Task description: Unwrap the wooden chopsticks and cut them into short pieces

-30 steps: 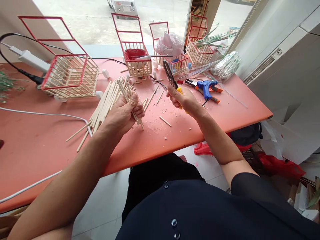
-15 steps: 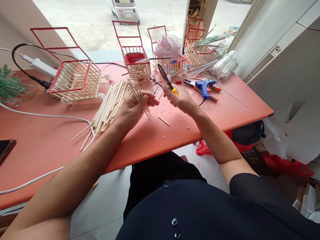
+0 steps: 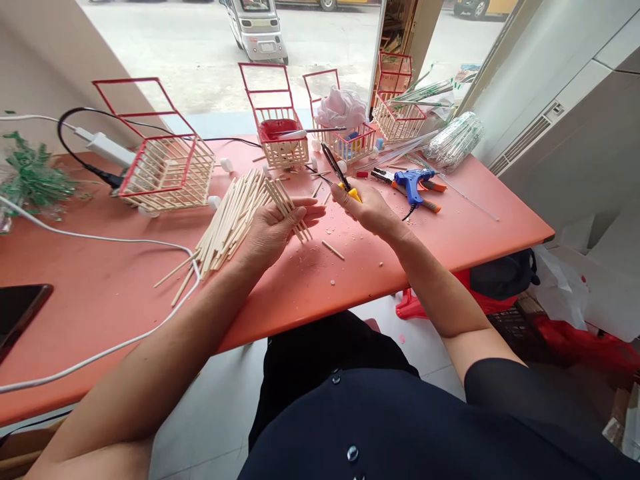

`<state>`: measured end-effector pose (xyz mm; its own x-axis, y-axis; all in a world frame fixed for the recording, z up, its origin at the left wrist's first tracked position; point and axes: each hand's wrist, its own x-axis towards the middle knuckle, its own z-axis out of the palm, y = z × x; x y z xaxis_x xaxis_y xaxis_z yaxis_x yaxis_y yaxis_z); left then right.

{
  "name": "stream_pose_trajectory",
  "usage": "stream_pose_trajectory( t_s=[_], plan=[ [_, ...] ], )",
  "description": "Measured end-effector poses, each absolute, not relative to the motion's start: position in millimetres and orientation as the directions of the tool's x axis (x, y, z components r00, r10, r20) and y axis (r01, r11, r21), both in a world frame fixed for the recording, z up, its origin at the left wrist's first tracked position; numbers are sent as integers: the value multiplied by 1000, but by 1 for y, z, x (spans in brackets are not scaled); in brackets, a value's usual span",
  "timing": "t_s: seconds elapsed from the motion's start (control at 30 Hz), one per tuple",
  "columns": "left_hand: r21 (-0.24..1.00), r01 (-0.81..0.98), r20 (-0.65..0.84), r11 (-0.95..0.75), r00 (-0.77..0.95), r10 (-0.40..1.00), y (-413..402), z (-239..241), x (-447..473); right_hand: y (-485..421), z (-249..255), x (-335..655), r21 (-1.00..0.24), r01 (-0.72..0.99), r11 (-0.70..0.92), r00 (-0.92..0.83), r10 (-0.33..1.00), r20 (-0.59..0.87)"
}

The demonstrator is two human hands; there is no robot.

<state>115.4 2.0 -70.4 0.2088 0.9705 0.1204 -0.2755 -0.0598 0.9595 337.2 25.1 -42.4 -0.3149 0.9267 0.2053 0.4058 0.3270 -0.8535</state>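
Observation:
Several thin wooden sticks [image 3: 284,200] are pinched between the thumb and fingers of my left hand [image 3: 273,230]. Beside that hand, a heap of longer wooden sticks [image 3: 233,213] lies on the table. My right hand [image 3: 367,208] is wrapped round a cutting tool [image 3: 336,167] with a dark, narrow body and yellow at the grip; its tip points up and away, apart from the sticks, and its exact kind is not clear. Below the hands, a short stick piece [image 3: 333,250] rests among wood crumbs on the pink table [image 3: 300,300].
Small stick-built carts [image 3: 173,177] with red frames line the back. To the right lie a blue glue gun [image 3: 414,185], orange-handled pliers [image 3: 433,207] and wrapped bundles [image 3: 457,143]. A white cable [image 3: 125,343] crosses the left side near a phone [image 3: 23,310].
The view has tilted up slightly, so things sit lower and a little further right. The sticks in my left hand are fanned more evenly. Both hands keep their holds.

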Motion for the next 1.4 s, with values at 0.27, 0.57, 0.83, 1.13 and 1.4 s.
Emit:
stream_pose_trajectory(
  t_s=[0.27,0.57,0.83,1.13,1.4],
  plan=[
    [961,-274,98,-44,185,978,3,-72,116,28,-45,337,-830,430,357,-344,914,215],
    [983,-184,59,-14,241,969,5,-74,112,28,-43,337,-821,427,380,-366,902,227],
    [973,-232,52,13,271,961,8,-80,111,29,-44,336,-746,520,416,-338,902,268],
    [972,-234,51,29,330,943,8,-74,104,27,-43,334,-728,530,435,-356,893,274],
    [979,-203,48,17,313,949,6,-70,103,29,-46,334,-722,532,443,-361,889,280]
  ],
)
